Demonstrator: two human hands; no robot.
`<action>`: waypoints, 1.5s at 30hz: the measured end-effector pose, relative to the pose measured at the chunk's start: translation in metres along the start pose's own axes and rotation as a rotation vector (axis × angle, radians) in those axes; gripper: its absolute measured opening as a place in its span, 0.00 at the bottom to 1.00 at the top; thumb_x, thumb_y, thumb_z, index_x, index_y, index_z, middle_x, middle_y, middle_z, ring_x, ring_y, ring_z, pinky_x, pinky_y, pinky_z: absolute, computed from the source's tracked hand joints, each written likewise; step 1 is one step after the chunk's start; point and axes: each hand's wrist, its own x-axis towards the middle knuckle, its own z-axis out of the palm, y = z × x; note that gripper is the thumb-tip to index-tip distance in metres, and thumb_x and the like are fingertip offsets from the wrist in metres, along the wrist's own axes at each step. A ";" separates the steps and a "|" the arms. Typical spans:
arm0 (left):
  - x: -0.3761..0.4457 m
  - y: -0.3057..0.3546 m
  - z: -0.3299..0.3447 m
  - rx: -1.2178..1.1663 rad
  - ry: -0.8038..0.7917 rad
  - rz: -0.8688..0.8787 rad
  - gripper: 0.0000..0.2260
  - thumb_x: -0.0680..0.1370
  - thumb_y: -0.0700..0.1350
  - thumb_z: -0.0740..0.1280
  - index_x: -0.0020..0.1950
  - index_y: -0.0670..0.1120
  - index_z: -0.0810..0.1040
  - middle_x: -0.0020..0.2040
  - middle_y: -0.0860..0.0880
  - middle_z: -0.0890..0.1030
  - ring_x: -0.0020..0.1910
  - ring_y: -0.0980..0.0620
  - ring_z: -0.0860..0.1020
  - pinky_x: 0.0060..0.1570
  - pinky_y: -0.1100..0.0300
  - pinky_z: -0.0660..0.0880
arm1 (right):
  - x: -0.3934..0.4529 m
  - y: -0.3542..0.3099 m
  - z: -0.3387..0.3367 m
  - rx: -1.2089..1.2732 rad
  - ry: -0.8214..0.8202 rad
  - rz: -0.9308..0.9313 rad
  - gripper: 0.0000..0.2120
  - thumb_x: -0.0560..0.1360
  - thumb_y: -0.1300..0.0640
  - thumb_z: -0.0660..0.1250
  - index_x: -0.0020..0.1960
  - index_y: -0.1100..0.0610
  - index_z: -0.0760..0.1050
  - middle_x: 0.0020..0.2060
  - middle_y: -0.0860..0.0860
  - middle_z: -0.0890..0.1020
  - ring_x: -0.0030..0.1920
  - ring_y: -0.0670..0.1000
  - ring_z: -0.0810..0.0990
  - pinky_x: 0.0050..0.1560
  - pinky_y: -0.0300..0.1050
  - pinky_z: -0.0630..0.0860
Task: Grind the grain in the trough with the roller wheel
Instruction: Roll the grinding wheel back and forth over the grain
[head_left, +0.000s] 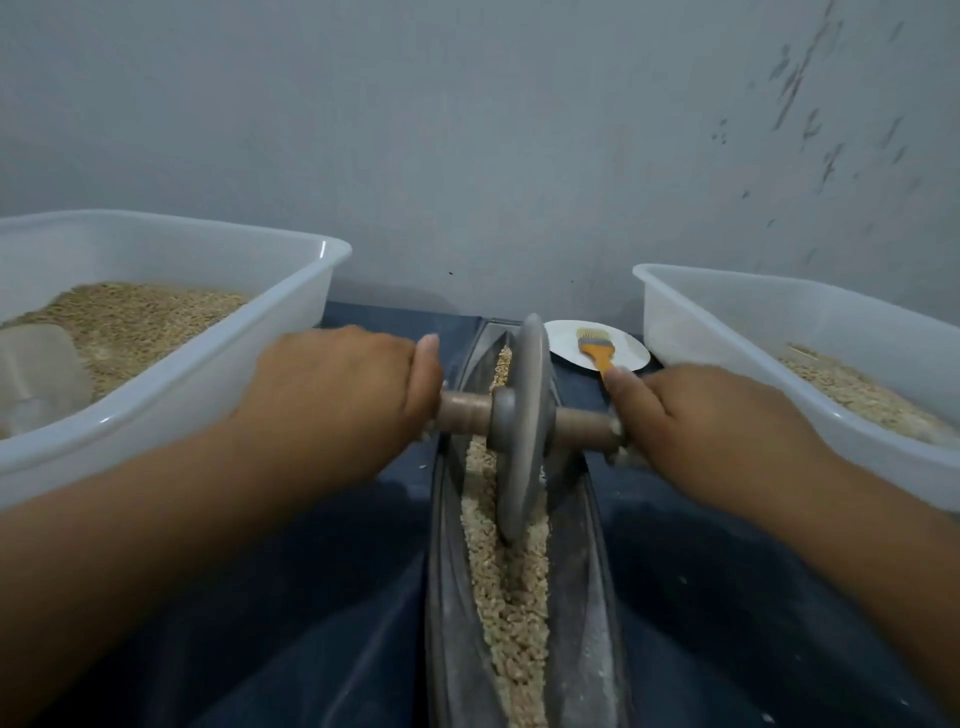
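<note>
A long grey metal trough (447, 582) runs away from me down the middle, with pale crushed grain (511, 587) lying along its groove. The grey roller wheel (522, 426) stands upright in the groove on the grain, roughly halfway along. A wooden axle (465, 409) passes through its hub. My left hand (337, 389) grips the left end of the axle. My right hand (711, 415) grips the right end. Both palms hide the axle ends.
A white plastic tub (208, 395) with grain and a clear scoop (39, 374) sits at the left. Another white tub (727, 332) with pale grain sits at the right. A white plate (563, 343) with an orange-handled brush (595, 348) lies behind the trough, near the grey wall. Dark blue cloth (311, 597) covers the surface.
</note>
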 end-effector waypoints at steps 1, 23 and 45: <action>0.011 -0.003 0.002 0.008 0.063 -0.031 0.17 0.60 0.38 0.79 0.44 0.39 0.76 0.25 0.44 0.72 0.19 0.43 0.70 0.19 0.62 0.62 | 0.014 0.003 0.006 0.004 0.034 0.009 0.29 0.79 0.40 0.44 0.28 0.52 0.69 0.27 0.50 0.75 0.31 0.51 0.74 0.33 0.46 0.64; -0.049 0.004 -0.039 -0.270 0.159 -0.161 0.25 0.80 0.60 0.46 0.26 0.58 0.69 0.19 0.56 0.68 0.18 0.63 0.67 0.21 0.68 0.65 | -0.070 -0.007 -0.047 0.014 -0.162 -0.063 0.38 0.58 0.27 0.24 0.46 0.28 0.70 0.35 0.32 0.79 0.36 0.38 0.78 0.39 0.39 0.75; 0.024 -0.001 0.011 0.016 0.099 -0.153 0.12 0.81 0.50 0.54 0.38 0.51 0.58 0.29 0.53 0.62 0.30 0.51 0.69 0.33 0.54 0.75 | 0.025 0.014 0.003 0.001 -0.040 -0.048 0.30 0.78 0.39 0.43 0.34 0.52 0.75 0.31 0.50 0.77 0.37 0.54 0.76 0.40 0.48 0.71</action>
